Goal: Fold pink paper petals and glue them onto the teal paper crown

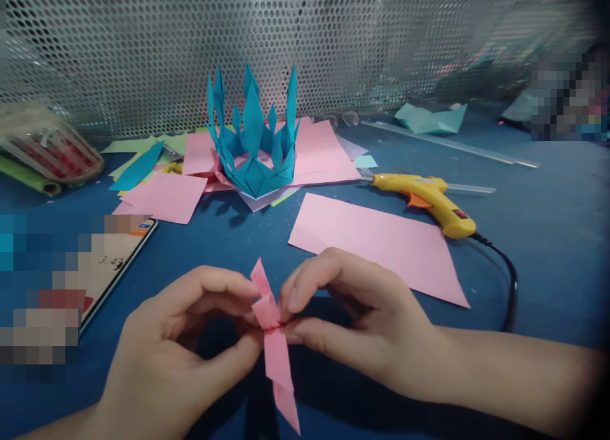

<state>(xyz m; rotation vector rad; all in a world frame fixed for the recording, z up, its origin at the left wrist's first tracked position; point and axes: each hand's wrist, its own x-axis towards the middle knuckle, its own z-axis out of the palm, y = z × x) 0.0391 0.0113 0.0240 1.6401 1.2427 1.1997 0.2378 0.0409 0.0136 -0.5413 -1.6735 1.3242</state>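
Observation:
A pink folded paper piece (pixel 276 354), narrow and pinched at its middle, is held upright between both hands over the blue table. My left hand (pixel 185 345) grips it from the left with thumb and fingertips. From the right, my right hand (pixel 352 319) pinches the same piece near its middle. Beyond the right hand lies a flat pink paper sheet (pixel 376 240). Farther back stands a blue paper crown (pixel 255 141) with tall pointed spikes, resting on pink sheets.
A yellow glue gun (pixel 424 195) lies at right, its black cord (pixel 512 281) curving toward me. Clear glue sticks (pixel 457 145) lie behind it. A phone (pixel 119 268) is at left, near a plastic jar (pixel 52 141) and loose paper (pixel 169 195). A perforated metal panel (pixel 157 46) rises behind.

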